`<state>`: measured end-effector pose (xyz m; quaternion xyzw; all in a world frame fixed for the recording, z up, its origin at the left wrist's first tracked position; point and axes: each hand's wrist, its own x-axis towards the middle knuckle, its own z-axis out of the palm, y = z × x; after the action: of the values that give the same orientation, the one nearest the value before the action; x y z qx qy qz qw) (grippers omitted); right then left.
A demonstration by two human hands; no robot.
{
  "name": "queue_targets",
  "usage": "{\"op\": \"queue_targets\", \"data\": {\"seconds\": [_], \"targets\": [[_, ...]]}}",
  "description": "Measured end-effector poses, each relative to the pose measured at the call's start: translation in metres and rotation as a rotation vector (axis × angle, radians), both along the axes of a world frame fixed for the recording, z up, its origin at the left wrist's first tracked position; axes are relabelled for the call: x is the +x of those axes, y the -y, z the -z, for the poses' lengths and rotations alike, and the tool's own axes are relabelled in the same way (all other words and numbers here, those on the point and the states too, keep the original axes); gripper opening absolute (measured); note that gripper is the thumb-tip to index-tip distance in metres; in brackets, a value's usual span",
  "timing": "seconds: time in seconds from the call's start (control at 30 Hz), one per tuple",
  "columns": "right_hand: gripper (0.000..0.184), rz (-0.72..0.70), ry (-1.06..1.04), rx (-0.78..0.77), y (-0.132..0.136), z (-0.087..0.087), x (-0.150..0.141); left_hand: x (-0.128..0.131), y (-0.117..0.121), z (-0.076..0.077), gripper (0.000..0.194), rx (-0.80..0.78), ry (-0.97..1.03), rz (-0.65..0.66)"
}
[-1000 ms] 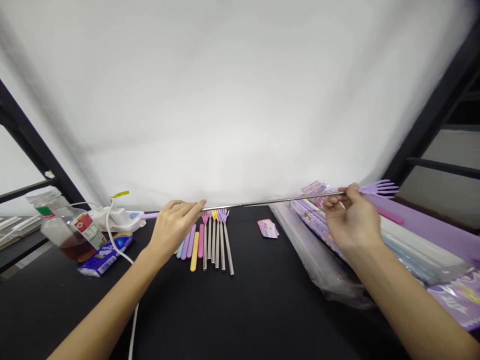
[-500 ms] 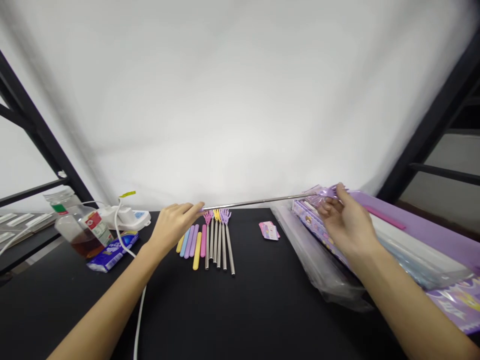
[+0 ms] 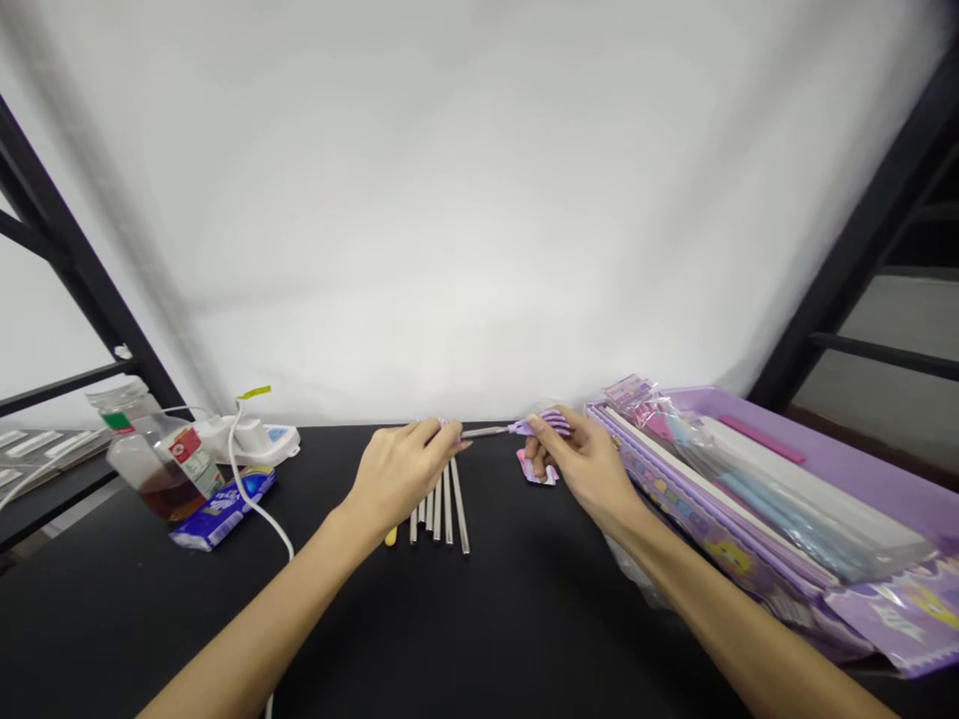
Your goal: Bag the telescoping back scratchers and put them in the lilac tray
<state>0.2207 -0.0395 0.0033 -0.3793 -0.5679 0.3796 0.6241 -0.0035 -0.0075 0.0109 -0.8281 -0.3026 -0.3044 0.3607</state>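
Scratcher (image 3: 489, 431) held two-handed, left hand (image 3: 409, 459) partly hiding rods (image 3: 448, 507), right hand (image 3: 590, 461) partly hiding cards (image 3: 528, 472)

On the table (image 3: 486, 629), rods (image 3: 460, 509) lie between a bottle (image 3: 161, 469) at left and a box (image 3: 678, 499) at right.

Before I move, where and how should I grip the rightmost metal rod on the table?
Probably its near end, from the right: the rod lies flat, that end shows, no rod lies right of it, and the left hand hides its far end.
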Motion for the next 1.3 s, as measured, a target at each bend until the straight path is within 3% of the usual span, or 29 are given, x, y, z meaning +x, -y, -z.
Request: {"op": "queue_targets", "data": {"seconds": [0.2,0.33,0.4,0.47,0.63,0.73,0.83,0.9,1.0,1.07,1.17,1.3], "targets": [[0.030,-0.049,-0.093,-0.066,0.007,-0.007,0.001,0.008,0.004,0.002,0.023,-0.097,-0.034,-0.019],[0.030,0.200,-0.470,-0.106,-0.001,-0.022,0.018,-0.018,-0.015,0.001,0.013,-0.110,0.023,-0.056],[0.028,0.335,-0.686,-0.061,-0.007,-0.025,0.027,-0.028,-0.023,0.000,0.012,-0.104,0.090,-0.149],[0.027,0.379,-0.788,-0.036,-0.011,-0.024,0.027,-0.026,-0.024,0.000,0.010,-0.098,0.095,-0.201],[0.027,0.241,-0.730,-0.128,-0.009,-0.017,0.018,-0.006,-0.012,0.004,0.023,-0.015,-0.087,-0.029],[0.027,0.375,-0.798,-0.125,-0.007,-0.029,0.040,-0.026,-0.020,0.005,0.026,-0.077,-0.019,-0.033],[0.040,0.587,-0.934,-0.069,-0.006,-0.040,0.063,-0.048,-0.030,0.004,0.021,-0.101,0.130,-0.184],[0.042,0.503,-0.909,-0.086,-0.005,-0.038,0.061,-0.044,-0.030,0.002,0.020,-0.085,0.140,-0.189],[0.038,0.303,-0.786,-0.149,-0.004,-0.026,0.036,-0.016,-0.020,0.003,0.024,-0.042,-0.007,-0.032],[0.039,0.247,-0.705,-0.155,-0.003,-0.018,0.020,0.000,-0.014,0.006,0.029,-0.003,-0.047,0.025],[0.033,0.282,-0.655,-0.100,-0.002,-0.016,0.015,0.002,-0.014,0.010,0.027,-0.013,-0.013,0.031],[0.030,0.367,-0.680,-0.030,-0.003,-0.024,0.029,-0.016,-0.024,0.010,0.026,-0.044,0.037,-0.027]]}}
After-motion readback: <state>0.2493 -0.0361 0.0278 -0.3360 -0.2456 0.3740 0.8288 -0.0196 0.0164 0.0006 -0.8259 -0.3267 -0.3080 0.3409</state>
